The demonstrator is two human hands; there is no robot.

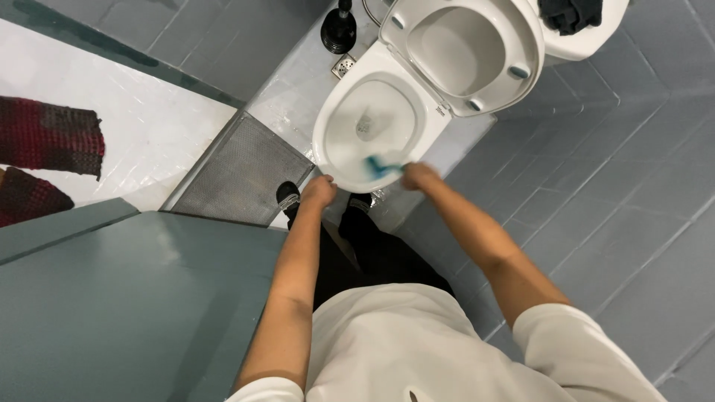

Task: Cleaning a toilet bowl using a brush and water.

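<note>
right hand (418,176): closed around the handle end of a blue-green brush (381,165); the head is motion-blurred, so its exact shape is unclear.
brush: reaches forward and to the left of the right hand, its head at the near rim of the toilet bowl (350,160), touching or just above the rim; blur hides which.
left hand (320,189): curled loosely into a fist, holding nothing that shows, just beside the near outer edge of the bowl; contact with the rim cannot be told.
hands: apart, with the front lip of the bowl between them.
seat and lid (465,48): both raised, beyond the hands, leaning back toward the tank.
plunger (338,30): black, on the floor well beyond the left hand, untouched.
grey mat (242,171): on the floor to the left of the left hand.
step in hand: by the look of it, scrubbing the front rim of the bowl.
next move calls for: a firm grip and steady pressure, sweeping along the rim and down into the bowl.
</note>
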